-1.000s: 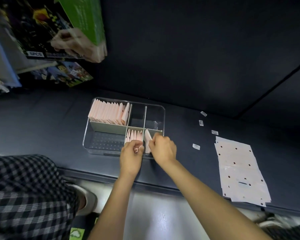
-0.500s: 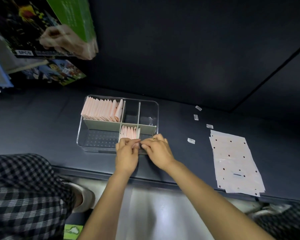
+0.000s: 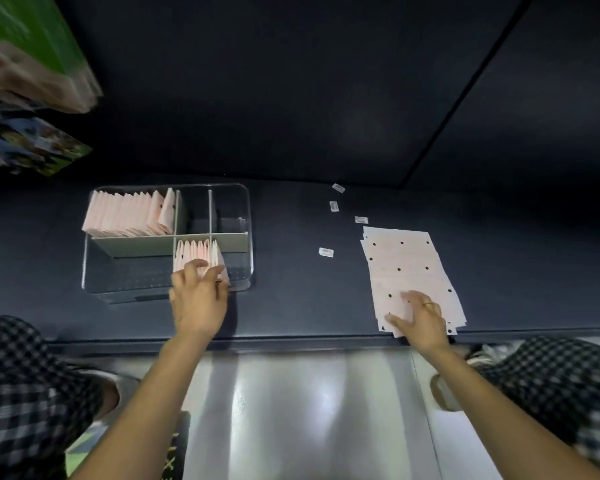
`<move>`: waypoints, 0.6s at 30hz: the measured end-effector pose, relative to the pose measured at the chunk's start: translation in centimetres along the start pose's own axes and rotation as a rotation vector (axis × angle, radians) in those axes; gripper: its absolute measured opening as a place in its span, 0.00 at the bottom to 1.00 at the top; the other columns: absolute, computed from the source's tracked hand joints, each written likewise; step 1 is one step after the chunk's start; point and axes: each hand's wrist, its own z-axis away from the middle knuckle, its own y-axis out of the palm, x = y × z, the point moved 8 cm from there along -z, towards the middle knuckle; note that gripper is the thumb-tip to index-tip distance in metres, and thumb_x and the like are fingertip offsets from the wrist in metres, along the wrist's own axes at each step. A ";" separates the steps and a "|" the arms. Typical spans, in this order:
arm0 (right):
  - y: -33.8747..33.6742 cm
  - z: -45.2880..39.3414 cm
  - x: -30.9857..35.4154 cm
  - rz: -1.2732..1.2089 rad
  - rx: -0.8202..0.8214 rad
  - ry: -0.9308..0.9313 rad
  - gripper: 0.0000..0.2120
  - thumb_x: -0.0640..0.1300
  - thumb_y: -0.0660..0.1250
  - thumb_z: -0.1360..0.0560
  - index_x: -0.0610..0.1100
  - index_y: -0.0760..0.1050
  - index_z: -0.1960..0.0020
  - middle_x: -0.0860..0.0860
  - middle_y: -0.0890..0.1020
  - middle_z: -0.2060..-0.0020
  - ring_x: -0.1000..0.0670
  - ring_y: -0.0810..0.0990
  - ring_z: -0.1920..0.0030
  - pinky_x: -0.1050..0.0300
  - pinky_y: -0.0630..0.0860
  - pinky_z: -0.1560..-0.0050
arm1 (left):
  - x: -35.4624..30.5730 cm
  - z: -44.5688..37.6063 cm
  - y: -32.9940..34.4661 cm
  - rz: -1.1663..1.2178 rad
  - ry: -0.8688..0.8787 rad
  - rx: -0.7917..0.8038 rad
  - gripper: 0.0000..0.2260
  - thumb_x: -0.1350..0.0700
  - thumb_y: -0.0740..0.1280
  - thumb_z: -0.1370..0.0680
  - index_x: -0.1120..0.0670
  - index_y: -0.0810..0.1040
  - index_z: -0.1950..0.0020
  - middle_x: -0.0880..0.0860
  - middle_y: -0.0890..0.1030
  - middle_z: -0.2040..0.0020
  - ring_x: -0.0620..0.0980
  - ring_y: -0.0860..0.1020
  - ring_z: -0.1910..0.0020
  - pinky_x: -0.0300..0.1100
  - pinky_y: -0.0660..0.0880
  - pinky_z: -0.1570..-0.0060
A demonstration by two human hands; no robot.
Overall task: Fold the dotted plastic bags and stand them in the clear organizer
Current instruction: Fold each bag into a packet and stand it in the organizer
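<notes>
Folded bags [image 3: 196,252] standing in the clear organizer's [image 3: 238,287] near middle compartment, left hand [image 3: 198,296] loose-fingered against them. Right of the organizer, flat dotted bags [image 3: 406,268] stacked on the tabletop [image 3: 291,299], right hand [image 3: 421,318] spread flat on top.

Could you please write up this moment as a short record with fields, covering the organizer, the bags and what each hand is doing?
organizer: clear organizer on the dark counter, split by dividers
back-left compartment: full row of folded bags, standing
front-middle compartment: shorter row of folded bags, standing
other compartments: no bags visible
left hand: fingers on the front-middle row
right hand: resting on the flat stack of dotted bags
loose items: small white tabs on the counter
</notes>
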 end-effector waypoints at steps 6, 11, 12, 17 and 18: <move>-0.1 -0.3 -0.1 -0.151 -0.121 -0.026 0.07 0.45 0.71 0.27 0.46 0.79 0.50 0.49 0.75 0.46 0.46 0.70 0.42 0.53 0.67 0.45 | -0.7 0.3 0.1 -0.040 0.027 0.013 0.15 0.56 0.66 0.23 0.55 0.77 0.37 0.59 0.69 0.34 0.64 0.64 0.38 0.58 0.65 0.41; -0.3 -0.6 0.0 -0.172 -0.123 -0.016 0.04 0.40 0.67 0.26 0.46 0.80 0.57 0.49 0.78 0.53 0.46 0.72 0.46 0.52 0.69 0.46 | -1.2 0.8 0.2 -0.045 0.031 0.016 0.14 0.57 0.68 0.24 0.55 0.78 0.38 0.60 0.70 0.35 0.65 0.64 0.38 0.59 0.66 0.42; -0.4 -0.7 0.1 -0.177 -0.126 -0.019 0.05 0.40 0.67 0.26 0.46 0.80 0.57 0.49 0.78 0.53 0.46 0.72 0.46 0.51 0.70 0.46 | -1.6 1.0 0.1 -0.041 0.053 -0.001 0.14 0.58 0.68 0.24 0.55 0.79 0.39 0.60 0.71 0.36 0.65 0.65 0.39 0.60 0.66 0.43; -1.2 -0.3 3.9 -0.248 -0.125 -0.164 0.03 0.42 0.67 0.26 0.46 0.79 0.57 0.49 0.81 0.58 0.46 0.75 0.52 0.53 0.70 0.50 | -6.7 2.8 -0.1 0.023 0.386 -0.071 0.14 0.65 0.73 0.30 0.58 0.82 0.45 0.60 0.78 0.45 0.65 0.73 0.48 0.55 0.71 0.47; -1.0 0.1 5.3 -0.269 -0.089 -0.215 0.03 0.42 0.68 0.26 0.45 0.80 0.57 0.49 0.82 0.59 0.47 0.76 0.54 0.54 0.71 0.52 | -8.1 3.5 0.5 0.033 0.470 -0.029 0.15 0.65 0.73 0.30 0.58 0.81 0.44 0.59 0.78 0.45 0.64 0.74 0.49 0.53 0.72 0.46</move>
